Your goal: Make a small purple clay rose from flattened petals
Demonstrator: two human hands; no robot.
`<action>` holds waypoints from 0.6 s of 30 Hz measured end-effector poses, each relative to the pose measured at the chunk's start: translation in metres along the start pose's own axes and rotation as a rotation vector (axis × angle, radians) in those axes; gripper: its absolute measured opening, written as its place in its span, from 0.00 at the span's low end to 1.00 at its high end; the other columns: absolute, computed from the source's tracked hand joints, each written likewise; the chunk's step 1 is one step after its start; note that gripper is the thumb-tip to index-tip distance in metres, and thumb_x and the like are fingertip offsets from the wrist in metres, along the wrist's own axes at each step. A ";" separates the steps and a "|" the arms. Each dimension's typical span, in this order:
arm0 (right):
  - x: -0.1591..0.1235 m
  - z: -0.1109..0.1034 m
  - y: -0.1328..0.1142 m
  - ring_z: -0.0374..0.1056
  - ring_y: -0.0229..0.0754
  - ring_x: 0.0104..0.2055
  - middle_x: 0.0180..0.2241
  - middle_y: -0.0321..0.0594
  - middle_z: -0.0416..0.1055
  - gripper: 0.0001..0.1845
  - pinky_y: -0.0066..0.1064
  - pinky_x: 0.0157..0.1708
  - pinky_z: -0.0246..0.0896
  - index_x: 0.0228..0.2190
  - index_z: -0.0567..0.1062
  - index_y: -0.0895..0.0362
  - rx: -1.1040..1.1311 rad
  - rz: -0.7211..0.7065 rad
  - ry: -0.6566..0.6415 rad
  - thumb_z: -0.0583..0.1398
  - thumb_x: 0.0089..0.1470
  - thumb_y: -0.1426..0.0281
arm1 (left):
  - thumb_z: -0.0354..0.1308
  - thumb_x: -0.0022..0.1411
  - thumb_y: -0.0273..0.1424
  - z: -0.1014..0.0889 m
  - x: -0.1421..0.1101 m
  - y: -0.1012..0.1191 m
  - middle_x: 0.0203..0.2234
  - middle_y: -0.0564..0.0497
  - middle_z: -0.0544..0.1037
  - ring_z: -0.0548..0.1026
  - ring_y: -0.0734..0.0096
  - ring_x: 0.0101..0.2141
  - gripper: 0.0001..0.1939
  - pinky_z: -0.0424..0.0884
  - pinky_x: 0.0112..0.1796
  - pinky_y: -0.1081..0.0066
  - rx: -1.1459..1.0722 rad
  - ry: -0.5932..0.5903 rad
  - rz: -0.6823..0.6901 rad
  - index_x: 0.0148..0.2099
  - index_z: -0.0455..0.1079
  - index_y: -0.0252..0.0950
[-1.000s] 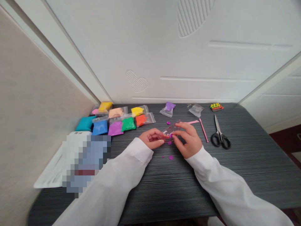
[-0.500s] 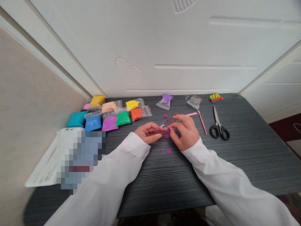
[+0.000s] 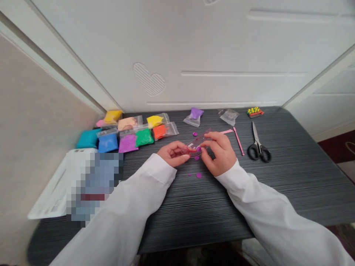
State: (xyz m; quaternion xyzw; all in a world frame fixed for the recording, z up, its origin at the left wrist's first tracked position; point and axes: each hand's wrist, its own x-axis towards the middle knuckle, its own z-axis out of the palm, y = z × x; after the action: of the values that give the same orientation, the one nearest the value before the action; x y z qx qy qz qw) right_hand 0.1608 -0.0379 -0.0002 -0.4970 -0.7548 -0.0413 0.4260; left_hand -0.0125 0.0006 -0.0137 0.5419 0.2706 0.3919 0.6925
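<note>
Easing slightly apart beside the purple dot (image 3: 198, 149), the right hand's (image 3: 222, 154) fingers are narrowly holding the plastic (image 3: 197, 141) left of the scissors (image 3: 255, 136), the left hand (image 3: 172, 155) is pinching its near end, and uneven tilting is probably risking the dot's slipping.

The black bench with a fine horizontal grain and rounded corners (image 3: 177, 218) stands with its far edge against a white panelled surface (image 3: 222, 44), which carries a ribbed heart relief (image 3: 149, 79) and long raised horizontal mouldings (image 3: 244, 74) above the bench. Left of the bench rises a plain beige wall (image 3: 36, 99), while to its right is another white panelled surface (image 3: 332, 88), with a dark red patch (image 3: 330, 146) low beside the bench's right edge. Soft, even light leaves the white surfaces greyish, and it is dark below the bench's near edge.
</note>
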 end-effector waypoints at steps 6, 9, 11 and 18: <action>-0.001 0.002 0.003 0.58 0.45 0.47 0.40 0.44 0.66 0.07 0.42 0.46 0.57 0.30 0.70 0.56 -0.015 -0.041 0.014 0.56 0.45 0.75 | 0.60 0.45 0.21 0.000 0.000 -0.001 0.30 0.51 0.77 0.74 0.76 0.31 0.08 0.68 0.36 0.75 -0.011 0.021 0.009 0.31 0.67 0.32; 0.000 0.002 0.003 0.59 0.44 0.47 0.40 0.44 0.66 0.07 0.41 0.46 0.57 0.30 0.70 0.57 -0.031 -0.060 0.014 0.56 0.45 0.75 | 0.60 0.44 0.21 0.001 0.000 0.000 0.30 0.51 0.78 0.74 0.76 0.31 0.08 0.68 0.36 0.74 -0.009 0.025 0.001 0.31 0.66 0.32; 0.000 0.002 0.003 0.59 0.44 0.47 0.40 0.44 0.66 0.06 0.40 0.47 0.57 0.30 0.71 0.58 -0.044 -0.065 0.011 0.56 0.45 0.75 | 0.60 0.44 0.21 0.001 0.000 0.000 0.30 0.51 0.78 0.74 0.75 0.31 0.08 0.68 0.37 0.73 -0.015 0.030 -0.012 0.30 0.66 0.32; 0.000 0.003 0.001 0.59 0.44 0.46 0.40 0.44 0.66 0.06 0.39 0.46 0.57 0.28 0.70 0.57 -0.086 -0.064 0.010 0.55 0.45 0.75 | 0.60 0.44 0.21 0.002 0.000 0.001 0.31 0.50 0.77 0.74 0.73 0.32 0.09 0.67 0.38 0.70 -0.022 0.029 -0.022 0.30 0.67 0.32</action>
State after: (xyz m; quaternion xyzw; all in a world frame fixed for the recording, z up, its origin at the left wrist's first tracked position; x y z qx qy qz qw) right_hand 0.1598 -0.0352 -0.0027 -0.4905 -0.7656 -0.0898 0.4065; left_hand -0.0113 -0.0002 -0.0126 0.5256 0.2825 0.3950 0.6985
